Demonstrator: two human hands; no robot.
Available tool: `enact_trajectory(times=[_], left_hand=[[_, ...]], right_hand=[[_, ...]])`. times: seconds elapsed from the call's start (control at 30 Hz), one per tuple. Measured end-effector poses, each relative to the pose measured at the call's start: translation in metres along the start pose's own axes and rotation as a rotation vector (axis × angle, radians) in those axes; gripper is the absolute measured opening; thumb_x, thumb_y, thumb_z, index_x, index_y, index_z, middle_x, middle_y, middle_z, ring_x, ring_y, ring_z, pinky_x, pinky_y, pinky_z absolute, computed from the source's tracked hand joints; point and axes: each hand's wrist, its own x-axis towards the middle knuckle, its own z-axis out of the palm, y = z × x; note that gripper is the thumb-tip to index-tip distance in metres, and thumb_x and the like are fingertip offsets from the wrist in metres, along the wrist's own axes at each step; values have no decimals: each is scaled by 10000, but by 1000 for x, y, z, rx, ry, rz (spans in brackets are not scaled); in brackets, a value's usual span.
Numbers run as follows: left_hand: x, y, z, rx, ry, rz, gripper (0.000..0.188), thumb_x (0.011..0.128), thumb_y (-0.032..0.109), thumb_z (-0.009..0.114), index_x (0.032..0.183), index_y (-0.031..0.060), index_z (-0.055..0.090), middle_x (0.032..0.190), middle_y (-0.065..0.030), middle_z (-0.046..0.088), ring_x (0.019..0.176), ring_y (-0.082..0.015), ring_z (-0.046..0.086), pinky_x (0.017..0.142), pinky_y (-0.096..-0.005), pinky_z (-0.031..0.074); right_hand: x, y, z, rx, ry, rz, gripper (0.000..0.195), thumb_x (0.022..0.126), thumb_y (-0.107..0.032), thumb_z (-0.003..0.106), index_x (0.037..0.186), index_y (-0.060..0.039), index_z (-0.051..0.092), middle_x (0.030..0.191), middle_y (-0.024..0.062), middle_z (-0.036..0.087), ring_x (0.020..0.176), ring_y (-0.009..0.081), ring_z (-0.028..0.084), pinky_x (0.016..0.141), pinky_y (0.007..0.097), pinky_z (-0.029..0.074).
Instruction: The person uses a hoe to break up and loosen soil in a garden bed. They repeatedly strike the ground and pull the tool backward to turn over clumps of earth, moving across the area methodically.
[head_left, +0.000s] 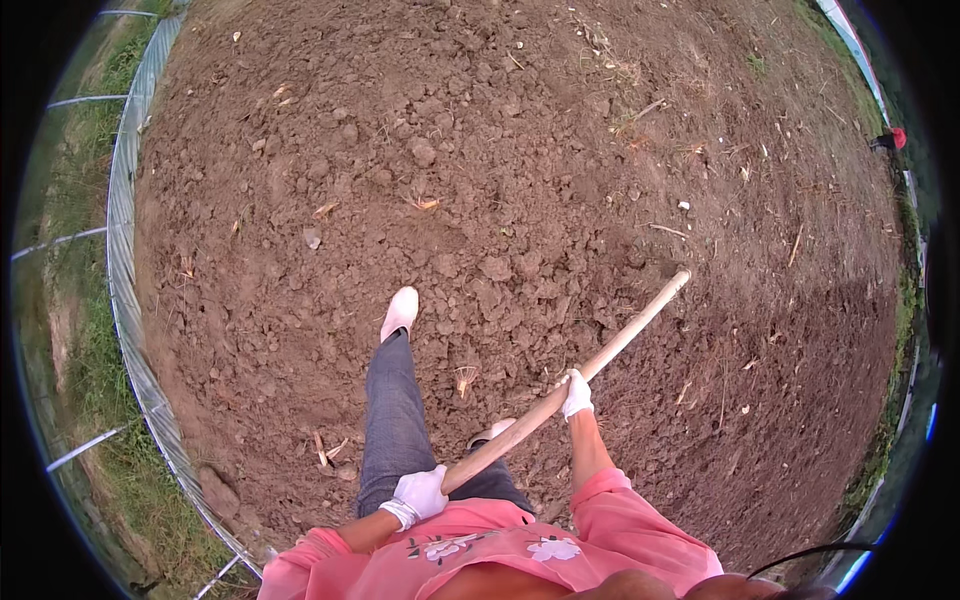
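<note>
A long wooden tool handle (630, 330) slants across my front, from my waist up to the right. My left hand (420, 495), in a white glove, grips its near end by my waist. Further along the shaft, my right hand (577, 394) is closed around it, also white-gloved. The far end meets the loosened brown soil (510, 187); no tool head shows there, so I cannot tell its kind. My left foot, in a pale shoe (401, 309), is set forward on the clods. The right shoe (499, 429) is partly covered by the handle.
Dry stubble clumps (465, 380) and stones (312, 238) dot the ground. Along the left runs a translucent sheet barrier (124, 247), with metal poles (82, 450) and grass beyond. A small figure in red (892, 139), apparently another person, is far off at the right edge.
</note>
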Motion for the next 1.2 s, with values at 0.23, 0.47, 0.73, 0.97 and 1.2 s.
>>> enact_trajectory(times=[0.23,0.47,0.73,0.97,1.2], left_hand=[[-27,5,50,-130,4,126,330,686,269,542,956,93,471,694,-176,599,655,-349,592,597,-454,459],[34,65,51,-150,114,321,382,719,276,511,1068,139,435,746,-162,600,679,-340,590,605,-439,450],[121,183,-33,-226,328,566,346,710,286,545,994,115,447,730,-147,591,672,-341,583,595,-425,453],[121,108,-93,-214,252,307,294,700,267,534,900,64,462,707,-162,587,663,-352,578,589,-434,444],[-24,-21,4,-99,277,-43,247,663,141,561,872,43,474,705,-157,597,620,-330,596,569,-431,468]], right_hand=[[-67,-32,-44,-41,48,-84,120,734,-106,545,665,-75,453,536,33,437,455,174,450,446,313,425],[-153,-187,-35,53,-82,-507,79,743,-102,542,727,-65,474,574,15,437,489,141,444,462,278,416],[-160,-387,12,-117,-33,-887,134,772,-147,570,698,-75,485,580,8,460,503,127,459,473,259,411],[-18,-301,98,-135,-67,-519,153,770,-148,556,670,-87,458,524,23,444,446,155,437,438,276,408],[-12,17,66,20,-240,113,166,762,-142,545,639,-111,437,513,6,423,449,155,428,457,280,413]])
